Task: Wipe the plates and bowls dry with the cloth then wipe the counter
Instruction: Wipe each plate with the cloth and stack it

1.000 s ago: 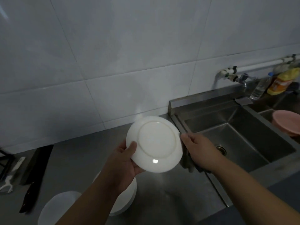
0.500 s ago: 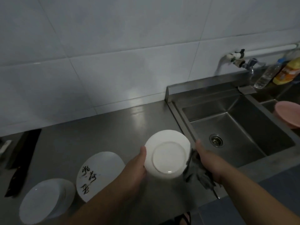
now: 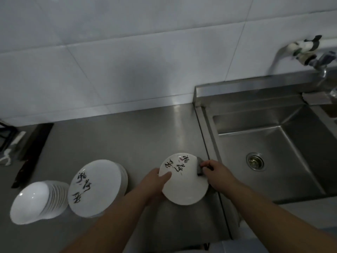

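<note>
A person holds a white plate (image 3: pixel 183 181) face up over a steel worktop (image 3: pixel 113 139), just left of the sink (image 3: pixel 269 148), in a dim tiled kitchen. The left hand (image 3: pixel 155 183) grips the plate's left edge, thumb lying across the glazed face and fingers curled underneath. The right hand (image 3: pixel 217 172) pinches a dark grey cloth (image 3: pixel 199 166) against the plate's right rim, beside black brush-style characters painted near the top of the plate. To the left on the worktop stands a stack of plates (image 3: pixel 96 187) bearing the same characters, and beside it, further left, a stack of white bowls (image 3: pixel 36 201) that leans in this wide-angle view. A tap (image 3: pixel 310 52) juts from the wall above the sink, whose drain (image 3: pixel 255 161) shows in the basin.
</note>
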A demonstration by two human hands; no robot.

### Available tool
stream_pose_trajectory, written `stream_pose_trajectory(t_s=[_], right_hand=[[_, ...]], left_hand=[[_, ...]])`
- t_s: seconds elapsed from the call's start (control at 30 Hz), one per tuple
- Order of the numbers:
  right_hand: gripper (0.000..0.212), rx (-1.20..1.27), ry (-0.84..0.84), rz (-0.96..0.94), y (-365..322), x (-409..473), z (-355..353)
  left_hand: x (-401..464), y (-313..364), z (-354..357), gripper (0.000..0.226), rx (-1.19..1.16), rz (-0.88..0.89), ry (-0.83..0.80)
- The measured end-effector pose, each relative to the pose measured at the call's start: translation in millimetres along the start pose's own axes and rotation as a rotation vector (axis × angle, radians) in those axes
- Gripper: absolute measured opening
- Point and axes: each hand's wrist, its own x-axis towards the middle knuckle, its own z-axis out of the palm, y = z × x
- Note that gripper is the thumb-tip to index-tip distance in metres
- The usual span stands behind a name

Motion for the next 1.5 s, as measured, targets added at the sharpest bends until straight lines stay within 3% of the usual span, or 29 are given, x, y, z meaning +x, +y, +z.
stream_pose_trajectory(t_s=[0.07,0.27,0.5,0.8,0.97,1.13,1.23,1.33,1.5], right_hand=[[0.019,-0.04,0.0,-0.009,3,14,-1],[0.025,-0.091,0.077,-0.111,-2,43,-13],[0.019,-0.152,0.065,-0.189,-8,40,-16],[0.009,-0.231,-0.069,-0.337,-71,1,33],[0.019,-0.32,-0.189,-0.424,-124,-28,89],[0.038,-0.47,-0.29,-0.453,-162,-49,155],[0.05,-0.569,-0.295,-0.411,-171,-58,187],[0.05,-0.616,-0.253,-0.4,-171,-66,207],[0.057,-0.468,-0.129,-0.29,-159,-74,224]], left_hand=[[23,-7,5,0.055,0.053,0.05,0.03],[66,-18,11,0.069,0.122,0.146,0.126],[49,-5,15,0.084,0.284,0.186,0.118],[-29,0,-48,0.055,0.481,0.293,0.264],[-75,-43,-120,0.032,0.464,0.251,0.466],[-96,-105,-175,0.043,0.469,0.158,0.633],[-96,-123,-198,0.043,0.498,0.115,0.583],[-87,-133,-210,0.043,0.516,0.141,0.477],[-66,-149,-217,0.045,0.397,0.172,0.46]])
